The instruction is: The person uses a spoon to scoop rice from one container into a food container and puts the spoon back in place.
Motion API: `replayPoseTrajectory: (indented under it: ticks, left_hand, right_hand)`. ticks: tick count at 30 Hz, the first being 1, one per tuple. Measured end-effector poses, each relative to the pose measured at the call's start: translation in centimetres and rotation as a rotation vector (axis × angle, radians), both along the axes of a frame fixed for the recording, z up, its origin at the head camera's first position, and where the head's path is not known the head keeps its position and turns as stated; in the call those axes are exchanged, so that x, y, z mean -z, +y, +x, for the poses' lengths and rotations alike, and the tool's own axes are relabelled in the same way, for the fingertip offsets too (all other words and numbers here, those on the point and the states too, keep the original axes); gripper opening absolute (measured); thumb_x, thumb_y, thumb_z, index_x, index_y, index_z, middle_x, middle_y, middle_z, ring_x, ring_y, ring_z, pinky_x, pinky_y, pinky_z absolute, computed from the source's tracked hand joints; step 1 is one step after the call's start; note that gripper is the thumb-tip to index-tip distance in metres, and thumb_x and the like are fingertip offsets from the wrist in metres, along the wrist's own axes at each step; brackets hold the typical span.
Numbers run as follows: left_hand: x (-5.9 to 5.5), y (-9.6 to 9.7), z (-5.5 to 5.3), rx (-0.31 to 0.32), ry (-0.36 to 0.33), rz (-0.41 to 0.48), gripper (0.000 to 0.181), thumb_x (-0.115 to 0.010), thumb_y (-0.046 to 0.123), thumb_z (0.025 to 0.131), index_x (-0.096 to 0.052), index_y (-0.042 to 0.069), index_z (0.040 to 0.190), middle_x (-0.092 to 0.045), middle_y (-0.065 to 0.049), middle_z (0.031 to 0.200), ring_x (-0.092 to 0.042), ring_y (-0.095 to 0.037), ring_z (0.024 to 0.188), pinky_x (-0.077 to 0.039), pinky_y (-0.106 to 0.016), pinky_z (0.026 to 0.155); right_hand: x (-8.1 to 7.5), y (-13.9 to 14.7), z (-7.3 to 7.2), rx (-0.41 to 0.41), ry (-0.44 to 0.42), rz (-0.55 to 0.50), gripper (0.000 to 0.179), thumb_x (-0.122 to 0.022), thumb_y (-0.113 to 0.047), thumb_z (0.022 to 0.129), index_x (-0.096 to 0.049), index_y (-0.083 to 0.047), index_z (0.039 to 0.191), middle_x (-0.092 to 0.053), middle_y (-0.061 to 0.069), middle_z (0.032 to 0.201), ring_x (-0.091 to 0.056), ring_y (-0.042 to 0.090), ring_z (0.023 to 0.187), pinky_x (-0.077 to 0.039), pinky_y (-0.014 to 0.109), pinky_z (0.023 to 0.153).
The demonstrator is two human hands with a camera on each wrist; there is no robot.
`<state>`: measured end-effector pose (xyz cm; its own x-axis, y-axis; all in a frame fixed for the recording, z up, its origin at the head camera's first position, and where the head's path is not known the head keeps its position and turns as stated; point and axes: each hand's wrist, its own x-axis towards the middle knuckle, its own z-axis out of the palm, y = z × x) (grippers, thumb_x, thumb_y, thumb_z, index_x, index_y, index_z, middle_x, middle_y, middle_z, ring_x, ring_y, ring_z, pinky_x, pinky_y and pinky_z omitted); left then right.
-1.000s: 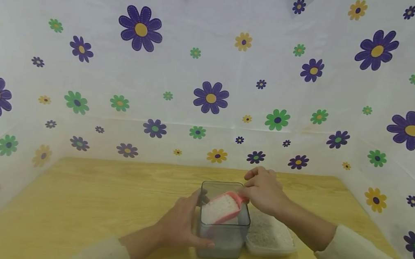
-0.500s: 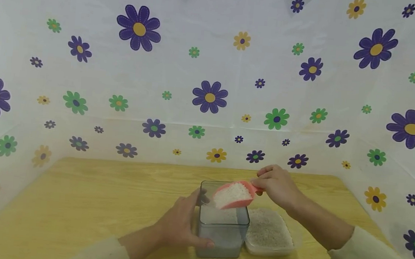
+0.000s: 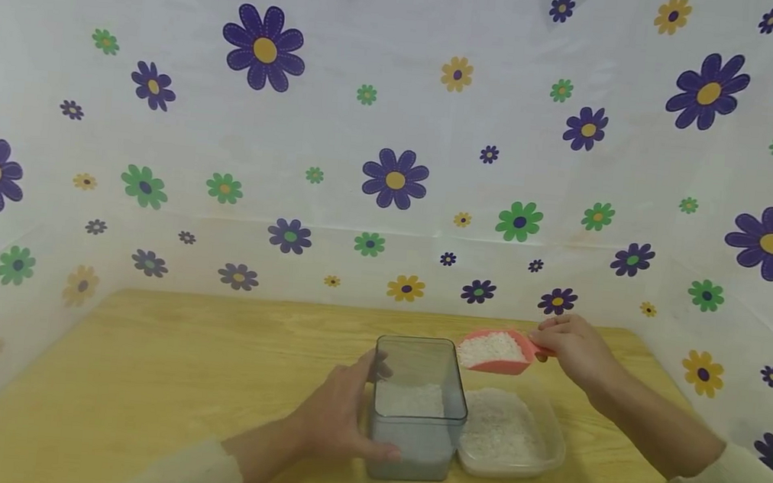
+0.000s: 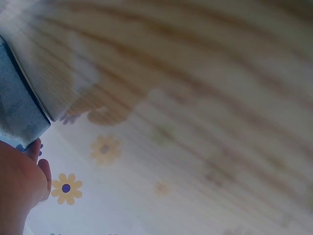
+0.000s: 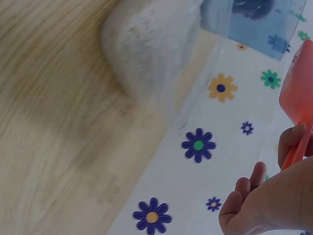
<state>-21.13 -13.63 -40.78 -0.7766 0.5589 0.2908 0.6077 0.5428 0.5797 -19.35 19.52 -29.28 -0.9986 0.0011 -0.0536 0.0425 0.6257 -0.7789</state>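
My right hand (image 3: 576, 358) pinches the handle of a pink scoop (image 3: 517, 366) between thumb and fingers. The scoop is heaped with white grains (image 3: 493, 348) that look like rice and hangs level, just right of the rim of a tall, see-through grey container (image 3: 409, 451). My left hand (image 3: 337, 410) holds that container at its left side, thumb along the front and fingertips behind the wall. More white grains lie inside it. In the right wrist view the pink scoop (image 5: 298, 85) is seen from outside; in the left wrist view only part of the left hand (image 4: 22, 181) shows.
A low clear plastic tub (image 3: 554, 459) of pale grains stands against the container's right side. Both sit on a wood-grain table (image 3: 210, 364). A white sheet (image 3: 340, 138) printed with flowers encloses the back and sides.
The right hand has lifted the filled scoop out of the grey container and moved it right, past the rim toward the tub. My left hand stays on the container.
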Motion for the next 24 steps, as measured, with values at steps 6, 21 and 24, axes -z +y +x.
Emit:
replayPoseTrajectory:
  ticks: [6,21,24]
  left_hand:
    - [-0.2,0.1,0.0,-0.006,-0.034,0.001,0.109,-0.082,0.069,0.063,-0.037,0.013,0.145,-0.058,-0.001,0.134,-0.052,-0.023,0.119,-0.045,-0.051,0.1]
    - [0.0,0.1,0.0,-0.014,-0.053,0.005,0.11,-0.081,0.071,0.062,-0.037,0.015,0.145,-0.058,0.001,0.135,-0.053,-0.023,0.12,-0.045,-0.051,0.101]
    - [-0.2,0.1,0.0,-0.018,-0.065,0.001,0.11,-0.082,0.071,0.061,-0.036,0.017,0.146,-0.057,0.001,0.136,-0.053,-0.023,0.121,-0.044,-0.051,0.102]
  right_hand:
    - [2.1,1.8,-0.4,-0.001,0.022,0.066,0.042,-0.049,-0.029,0.103,-0.074,0.004,0.096,-0.051,0.026,0.127,-0.044,0.04,0.117,-0.04,0.051,0.09]
    - [6.6,1.5,-1.1,-0.14,0.093,0.313,0.038,-0.061,-0.033,0.096,-0.065,-0.006,0.069,-0.063,0.016,0.108,-0.044,0.043,0.118,-0.021,0.064,0.098]
    - [6.8,1.3,-1.1,-0.128,0.095,0.324,0.04,-0.06,-0.036,0.097,-0.065,-0.008,0.069,-0.058,0.018,0.115,-0.041,0.046,0.118,-0.03,0.063,0.092]
